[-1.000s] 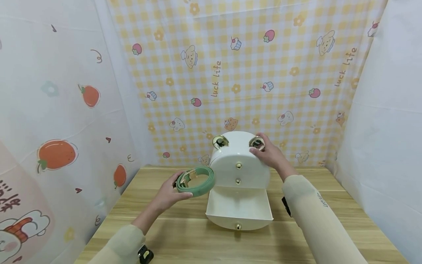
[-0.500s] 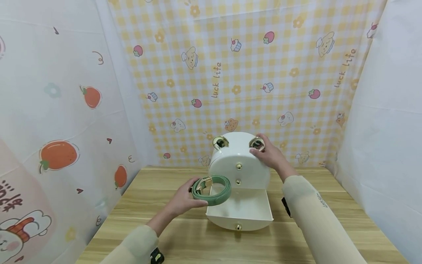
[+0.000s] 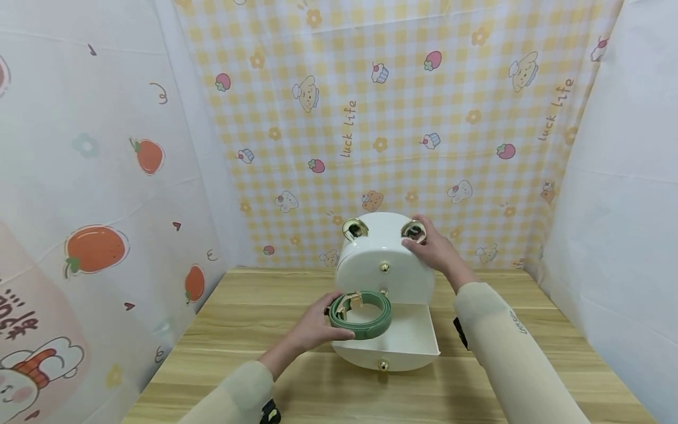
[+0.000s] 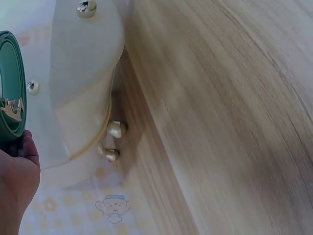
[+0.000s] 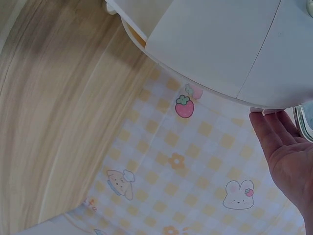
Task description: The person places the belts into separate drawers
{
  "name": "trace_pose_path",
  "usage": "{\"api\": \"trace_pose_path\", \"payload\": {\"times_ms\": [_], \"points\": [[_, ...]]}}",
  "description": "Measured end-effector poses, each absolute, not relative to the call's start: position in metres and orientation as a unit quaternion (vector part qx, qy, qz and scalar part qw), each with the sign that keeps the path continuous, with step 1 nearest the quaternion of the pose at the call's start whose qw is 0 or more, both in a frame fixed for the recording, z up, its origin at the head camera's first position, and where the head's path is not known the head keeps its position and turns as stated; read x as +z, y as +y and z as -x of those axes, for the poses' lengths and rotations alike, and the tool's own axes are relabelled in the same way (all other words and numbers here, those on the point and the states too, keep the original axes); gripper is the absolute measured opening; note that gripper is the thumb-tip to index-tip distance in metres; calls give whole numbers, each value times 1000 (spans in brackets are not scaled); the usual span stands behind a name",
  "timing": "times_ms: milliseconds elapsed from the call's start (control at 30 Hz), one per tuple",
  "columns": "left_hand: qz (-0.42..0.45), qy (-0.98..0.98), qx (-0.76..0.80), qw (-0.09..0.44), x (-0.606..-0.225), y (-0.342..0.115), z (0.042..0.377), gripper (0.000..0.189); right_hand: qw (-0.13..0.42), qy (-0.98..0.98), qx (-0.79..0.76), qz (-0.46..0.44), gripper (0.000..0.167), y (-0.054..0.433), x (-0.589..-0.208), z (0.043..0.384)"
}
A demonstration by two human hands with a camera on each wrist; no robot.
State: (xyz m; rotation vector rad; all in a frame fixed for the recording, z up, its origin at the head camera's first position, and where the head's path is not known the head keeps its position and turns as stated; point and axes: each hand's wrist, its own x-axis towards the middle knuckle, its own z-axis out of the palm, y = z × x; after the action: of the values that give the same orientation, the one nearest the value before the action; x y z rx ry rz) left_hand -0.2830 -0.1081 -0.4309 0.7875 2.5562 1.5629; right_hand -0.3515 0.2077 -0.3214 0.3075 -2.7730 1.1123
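Observation:
A coiled green belt (image 3: 375, 331) with a gold buckle hangs over the pulled-out bottom drawer (image 3: 410, 335) of a white storage box. My left hand (image 3: 316, 325) grips the coil from its left side, thumb along the front. In the left wrist view the belt (image 4: 13, 73) stands at the left edge with the hand (image 4: 19, 178) below it. The white box (image 3: 384, 238) has gold knobs and two gold-rimmed round eyes on top. At its upper right my right hand (image 3: 435, 246) holds the box by the right eye, thumb in front. The right wrist view shows those fingers (image 5: 269, 132) against the box's side.
The box stands on a wood-grain table (image 3: 265, 288). Behind it hangs a yellow checked cloth (image 3: 381, 171), with white cloth walls (image 3: 90, 147) on both sides. The open drawer juts toward the front edge of the table.
My left hand has carried the green belt rightward and slightly down, from left of the box to over the open drawer. The right hand stays on the box.

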Motion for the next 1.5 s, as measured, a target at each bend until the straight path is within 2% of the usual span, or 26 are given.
{"api": "trace_pose_path", "payload": {"times_ms": [667, 1000, 1500], "points": [[-259, 837, 480, 38, -443, -78, 289, 80, 71, -921, 369, -105, 71, 208, -321, 351], [-278, 834, 473, 49, -450, -67, 294, 74, 70, -919, 374, -103, 71, 208, -322, 351], [-283, 840, 460, 53, -449, -60, 299, 74, 72, -922, 366, -103, 71, 208, -322, 351]]}}
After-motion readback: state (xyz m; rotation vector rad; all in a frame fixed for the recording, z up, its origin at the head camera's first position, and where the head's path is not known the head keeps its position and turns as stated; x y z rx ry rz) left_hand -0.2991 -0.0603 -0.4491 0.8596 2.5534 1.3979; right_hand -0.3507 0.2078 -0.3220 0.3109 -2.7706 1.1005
